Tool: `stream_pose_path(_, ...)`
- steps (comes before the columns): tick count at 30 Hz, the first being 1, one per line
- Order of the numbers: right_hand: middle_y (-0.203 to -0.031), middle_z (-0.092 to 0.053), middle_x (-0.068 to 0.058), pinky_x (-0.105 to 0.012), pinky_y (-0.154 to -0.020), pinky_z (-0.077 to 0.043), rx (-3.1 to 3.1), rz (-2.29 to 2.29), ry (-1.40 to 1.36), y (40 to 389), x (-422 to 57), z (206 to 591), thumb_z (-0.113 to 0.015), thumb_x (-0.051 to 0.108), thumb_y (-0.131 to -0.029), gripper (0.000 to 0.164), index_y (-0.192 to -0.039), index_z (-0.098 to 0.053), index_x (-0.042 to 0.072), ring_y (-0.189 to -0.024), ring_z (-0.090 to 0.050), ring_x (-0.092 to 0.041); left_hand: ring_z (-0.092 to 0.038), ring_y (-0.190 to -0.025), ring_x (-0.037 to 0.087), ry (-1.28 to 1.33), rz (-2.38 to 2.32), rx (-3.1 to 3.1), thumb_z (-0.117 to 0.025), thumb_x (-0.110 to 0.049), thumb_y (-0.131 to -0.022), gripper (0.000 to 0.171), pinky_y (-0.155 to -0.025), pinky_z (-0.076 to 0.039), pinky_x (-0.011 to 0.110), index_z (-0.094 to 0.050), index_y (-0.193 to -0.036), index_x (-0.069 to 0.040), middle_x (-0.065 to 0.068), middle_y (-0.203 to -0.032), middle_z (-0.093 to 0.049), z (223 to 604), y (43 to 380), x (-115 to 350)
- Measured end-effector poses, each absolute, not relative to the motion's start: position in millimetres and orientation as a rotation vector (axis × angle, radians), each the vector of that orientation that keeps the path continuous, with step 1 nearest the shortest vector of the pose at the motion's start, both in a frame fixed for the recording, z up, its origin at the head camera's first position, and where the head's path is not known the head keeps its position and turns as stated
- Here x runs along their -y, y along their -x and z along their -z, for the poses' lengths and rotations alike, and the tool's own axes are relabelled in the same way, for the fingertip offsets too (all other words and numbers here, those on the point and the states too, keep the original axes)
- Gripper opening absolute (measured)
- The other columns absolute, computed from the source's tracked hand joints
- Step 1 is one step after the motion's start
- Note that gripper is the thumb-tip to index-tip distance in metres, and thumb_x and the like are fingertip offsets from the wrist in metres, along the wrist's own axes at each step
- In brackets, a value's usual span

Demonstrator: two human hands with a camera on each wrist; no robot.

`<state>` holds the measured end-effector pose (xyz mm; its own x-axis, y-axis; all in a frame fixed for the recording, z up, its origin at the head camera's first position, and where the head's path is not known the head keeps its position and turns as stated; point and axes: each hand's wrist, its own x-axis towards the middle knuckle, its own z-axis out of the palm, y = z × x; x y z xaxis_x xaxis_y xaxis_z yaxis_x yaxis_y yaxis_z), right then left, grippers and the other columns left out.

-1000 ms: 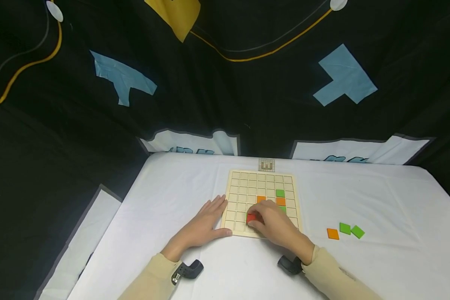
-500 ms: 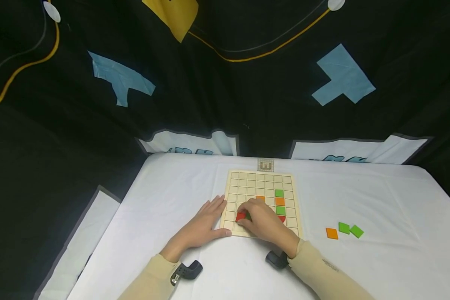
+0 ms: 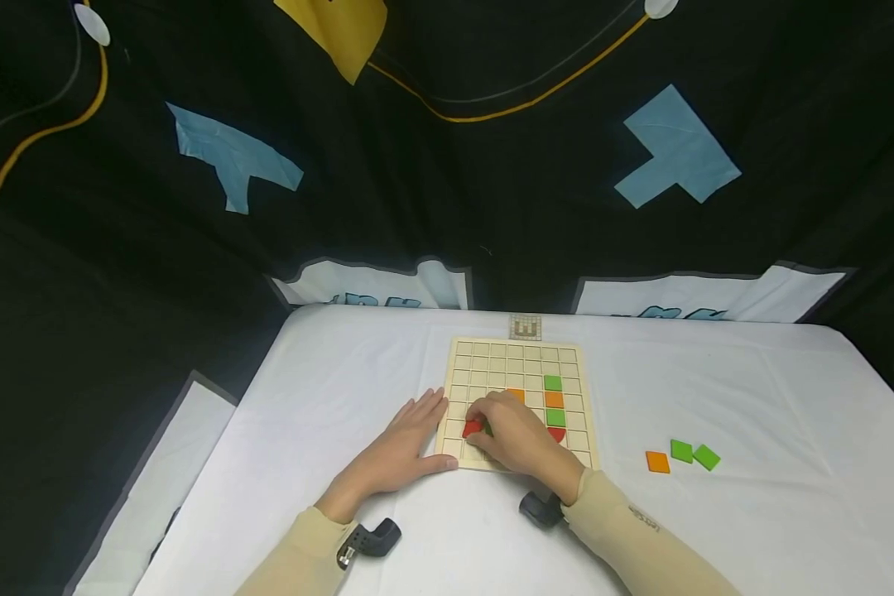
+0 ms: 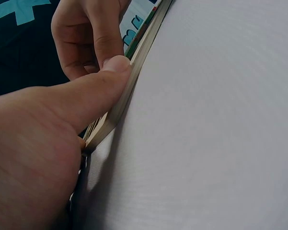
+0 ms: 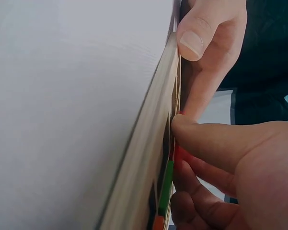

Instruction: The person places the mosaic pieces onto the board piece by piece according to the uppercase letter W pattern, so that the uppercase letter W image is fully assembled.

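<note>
- Right hand [image 3: 520, 432] in close, fingers curled, and it pinches a red tile [image 3: 473, 429] at the near-left part of the board [image 3: 481, 364]!
- Left hand [image 3: 396, 454], fingers straight, rests against the board's left edge.
- Out right on the cloth [image 3: 778, 505]: a loose orange tile [image 3: 658, 462] near two green tiles [image 3: 681, 450].

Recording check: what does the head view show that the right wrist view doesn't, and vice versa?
Only the head view: the loose orange tile and two loose green tiles on the white cloth, plus the gridded top of the board.

Only the right wrist view: the board's front edge close up and side-on.

Both: the left hand at the board, the right hand pinching the red tile, and the white cloth.
</note>
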<state>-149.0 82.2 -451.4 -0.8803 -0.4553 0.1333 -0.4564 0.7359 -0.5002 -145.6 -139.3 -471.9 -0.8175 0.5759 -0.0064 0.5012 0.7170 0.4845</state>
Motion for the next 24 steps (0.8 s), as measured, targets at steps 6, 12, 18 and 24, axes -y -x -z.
stream_pose_path(6, -0.094, -0.071, 0.004, -0.033, -0.08, -0.054, 2.933, -0.851, -0.806, 149.1, -82.0, 450.2, -0.078, 0.013, -0.086, 0.021, -0.107, -0.076, 0.012, -0.089, -0.059, -0.015, -0.009, -0.154, 0.025, -0.878, -0.711, -2.762, -0.064, -0.056, -0.093, 0.094, -0.125, -0.008, 0.043, -0.025, -0.158, 0.0, 0.013, -0.167, -0.016, 470.7, 145.4, 139.1)
stream_pose_path(12, -0.094, -0.071, 0.004, -0.033, -0.079, -0.054, 2.939, -0.838, -0.813, 149.6, -82.1, 449.6, -0.077, 0.013, -0.087, 0.021, -0.108, -0.076, 0.012, -0.088, -0.059, -0.015, -0.009, -0.154, 0.025, -0.881, -0.717, -2.76, -0.064, -0.055, -0.093, 0.094, -0.125, -0.007, 0.044, -0.025, -0.158, 0.0, 0.013, -0.167, -0.016, 470.3, 145.3, 139.0)
stream_pose_path(18, -0.084, -0.066, 0.005, -0.029, -0.07, -0.052, 2.927, -0.789, -0.746, 150.6, -82.8, 450.3, -0.081, 0.02, -0.086, 0.014, -0.096, -0.075, 0.012, -0.079, -0.056, -0.012, -0.01, -0.154, 0.026, -0.883, -0.716, -2.762, -0.064, -0.056, -0.093, 0.094, -0.125, -0.007, 0.043, -0.025, -0.158, 0.0, 0.013, -0.167, -0.016, 470.3, 145.3, 139.1)
stream_pose_path(24, -0.078, -0.064, 0.006, -0.029, -0.07, -0.051, 2.899, -0.748, -0.716, 151.1, -83.5, 450.4, -0.084, 0.025, -0.084, 0.018, -0.09, -0.073, 0.011, -0.074, -0.054, -0.011, -0.009, -0.154, 0.025, -0.88, -0.71, -2.764, -0.063, -0.056, -0.093, 0.094, -0.125, -0.007, 0.043, -0.024, -0.158, 0.001, 0.014, -0.167, -0.015, 470.9, 145.8, 139.2)
